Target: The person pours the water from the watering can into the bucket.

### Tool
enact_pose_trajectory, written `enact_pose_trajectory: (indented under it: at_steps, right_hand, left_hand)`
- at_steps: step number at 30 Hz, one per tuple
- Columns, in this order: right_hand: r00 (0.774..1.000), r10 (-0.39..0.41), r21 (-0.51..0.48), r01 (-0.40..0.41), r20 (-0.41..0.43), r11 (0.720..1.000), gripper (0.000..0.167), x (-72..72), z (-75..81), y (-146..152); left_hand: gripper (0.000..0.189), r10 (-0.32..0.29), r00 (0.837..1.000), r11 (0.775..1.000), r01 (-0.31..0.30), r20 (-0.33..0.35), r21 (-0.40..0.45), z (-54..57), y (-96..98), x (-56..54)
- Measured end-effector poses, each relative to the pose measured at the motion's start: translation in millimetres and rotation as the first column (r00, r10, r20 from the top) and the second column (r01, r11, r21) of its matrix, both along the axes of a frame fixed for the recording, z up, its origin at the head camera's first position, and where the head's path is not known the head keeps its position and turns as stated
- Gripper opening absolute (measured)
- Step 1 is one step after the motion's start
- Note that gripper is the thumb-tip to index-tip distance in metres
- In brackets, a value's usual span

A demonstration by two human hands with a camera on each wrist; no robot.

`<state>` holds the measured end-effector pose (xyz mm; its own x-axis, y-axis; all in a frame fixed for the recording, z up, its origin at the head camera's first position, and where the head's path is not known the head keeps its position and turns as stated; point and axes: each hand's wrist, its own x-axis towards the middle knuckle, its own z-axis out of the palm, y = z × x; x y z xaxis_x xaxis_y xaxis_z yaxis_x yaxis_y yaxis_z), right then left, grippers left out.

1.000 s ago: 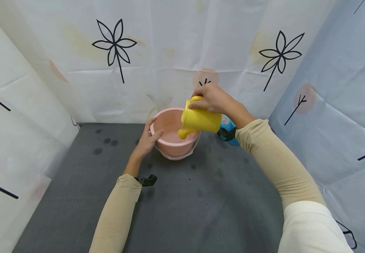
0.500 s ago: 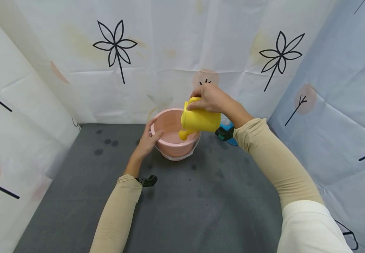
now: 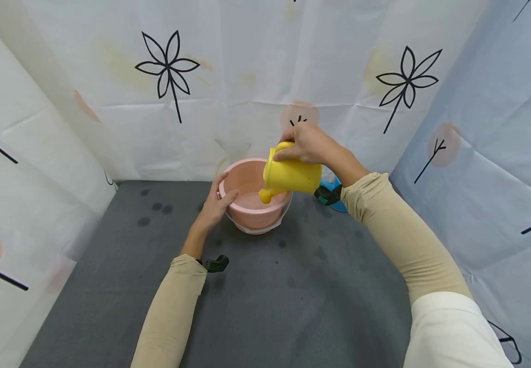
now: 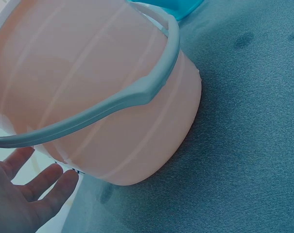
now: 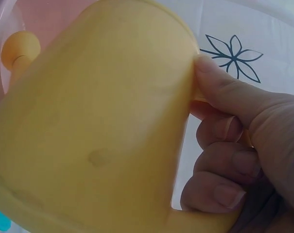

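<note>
My right hand (image 3: 310, 143) grips the handle of a yellow watering can (image 3: 293, 176). In the right wrist view its fingers curl round the handle and the thumb (image 5: 224, 87) presses near the can's rim. The can is tilted on its side, its round spout head (image 3: 265, 196) pointing down over a pink bucket (image 3: 255, 220). The bucket stands upright, its pale handle (image 4: 147, 90) hanging down the front. My left hand (image 3: 212, 207) holds the bucket's left rim, thumb over the edge. In the left wrist view several of its fingers (image 4: 44, 182) spread beside the wall. No water stream is discernible.
A blue object (image 3: 339, 206) sits to the right of the bucket, partly hidden behind my right wrist. Dark wet spots (image 3: 142, 222) mark the grey table surface (image 3: 265, 306). White cloth with flower outlines (image 3: 247, 66) closes off the back and both sides.
Almost nothing differs. The watering can shifts very slightly and stays tilted over the bucket; the left hand keeps its place on the rim.
</note>
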<state>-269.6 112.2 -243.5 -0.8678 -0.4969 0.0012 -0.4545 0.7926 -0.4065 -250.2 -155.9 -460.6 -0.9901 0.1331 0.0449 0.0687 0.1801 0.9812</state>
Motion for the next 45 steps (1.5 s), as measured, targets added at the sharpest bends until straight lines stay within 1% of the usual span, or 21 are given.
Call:
enact_pose_trajectory:
  at_steps: [7,12,13,16,19,20,23,27,30,33,37,41,45]
  right_hand:
    - [0.999,-0.020,0.043,0.018,0.031,0.999,0.031,-3.4,4.6,-2]
    - [1.000,-0.009,0.072,0.007,0.025,0.997,0.032,-5.4,6.8,-3]
    - [1.000,-0.005,0.077,0.003,0.023,0.997,0.033,-6.2,6.6,-4]
    - [1.000,0.005,0.088,-0.007,0.018,0.996,0.034,-7.9,5.6,-6]
    - [1.000,0.019,0.097,-0.021,0.013,0.995,0.034,-8.2,4.5,-8]
    - [1.000,0.025,0.096,-0.026,0.009,0.995,0.033,-7.7,4.4,-9]
    - [0.999,0.042,0.093,-0.042,0.002,0.995,0.032,-6.3,4.6,-13]
    - [0.999,0.045,0.095,-0.046,0.015,0.994,0.031,-4.6,4.6,-19]
    - [0.999,0.048,0.101,-0.050,0.021,0.994,0.030,-4.1,3.9,-21]
    - [0.998,0.061,0.109,-0.062,0.012,0.992,0.030,-4.3,3.3,-22]
    - [0.997,0.075,0.135,-0.073,-0.011,0.988,0.030,-4.7,3.9,-24]
    - [0.997,0.075,0.150,-0.073,-0.013,0.986,0.030,-4.7,6.4,-26]
    - [0.997,0.082,0.158,-0.080,-0.009,0.984,0.031,-4.8,11.1,-28]
  left_hand:
    - [0.071,0.007,1.000,1.000,-0.007,-0.003,-0.011,1.3,-0.1,0.2]
    - [0.073,0.009,1.000,1.000,-0.009,-0.001,-0.018,0.3,-0.7,0.2]
    - [0.073,0.008,1.000,1.000,-0.007,0.010,-0.013,2.5,-0.6,1.1]
    - [0.074,-0.014,0.999,1.000,0.013,0.034,0.009,15.9,0.2,8.6]
    - [0.075,-0.020,0.998,1.000,0.019,0.051,0.022,16.6,-0.1,8.2]
    - [0.075,-0.017,0.999,1.000,0.016,0.047,0.019,14.5,-0.4,7.4]
    - [0.075,-0.001,0.999,1.000,0.001,0.038,0.006,1.4,-2.2,0.2]
    - [0.075,0.002,0.999,1.000,-0.002,0.032,0.004,1.1,-3.1,0.0]
    - [0.074,-0.002,0.999,1.000,0.001,0.041,0.016,5.5,-1.8,2.0]
    - [0.074,-0.020,0.999,0.999,0.019,0.049,0.030,17.6,1.0,8.6]
    - [0.074,-0.041,0.997,0.999,0.040,0.061,0.023,32.6,5.2,17.1]
    - [0.074,-0.035,0.997,0.999,0.034,0.072,0.012,35.5,5.3,20.2]
    - [0.073,-0.023,0.996,1.000,0.022,0.081,0.009,35.5,3.3,20.7]
